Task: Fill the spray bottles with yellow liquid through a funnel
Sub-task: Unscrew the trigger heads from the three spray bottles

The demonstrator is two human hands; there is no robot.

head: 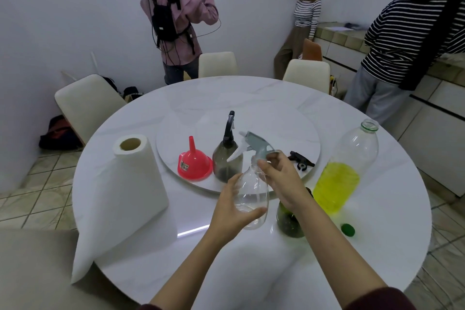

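Left hand (232,205) is cupping the clear spray bottle (253,199); right hand (278,175) is pinching its grey trigger head (255,145), likely unscrewing. Next: fetch the red funnel (195,162) beyond the left hand, yellow liquid bottle (344,173) right.

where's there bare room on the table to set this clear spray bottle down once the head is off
Bare marble lies near the front edge of the table, between the paper towel roll and the forearms. The far half of the turntable is also bare. It is crowded around the red funnel, the smoky spray bottle, the green bottle and the bottle of yellow liquid.
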